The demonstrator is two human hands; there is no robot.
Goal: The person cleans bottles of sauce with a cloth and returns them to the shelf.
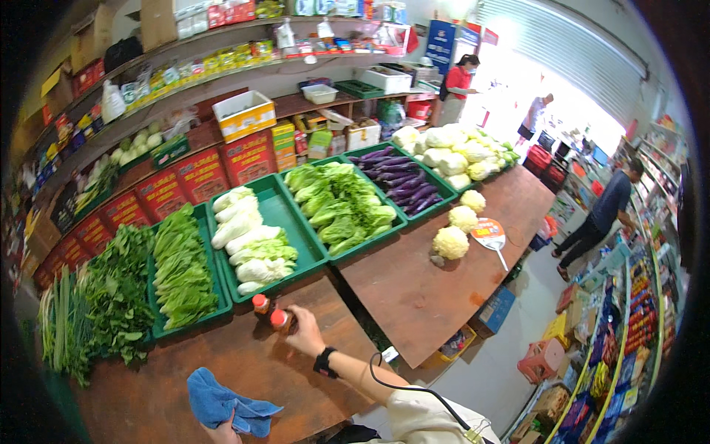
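My right hand [305, 333], with a black band at the wrist, is closed around a small dark bottle with a red cap [282, 320]. Just beyond it on the brown tabletop [166, 388] stands a similar red-capped bottle [260, 303]. A crumpled blue cloth [222, 402] is gripped in my left hand [223, 432] at the bottom of the view; the cloth covers part of that hand. Beyond the bottles, a green tray [283, 205] bears white-stemmed cabbages [238, 216] along its left and front.
Leafy greens [186, 266], lettuces [338, 205], eggplants [396, 180] and pale cabbages [449, 150] line the table's far side. Cauliflowers [451, 242] and a hand fan [488, 233] lie right of a gap between tabletops. A pink stool [541, 361] and stocked shelves flank the aisle. Several people stand farther off.
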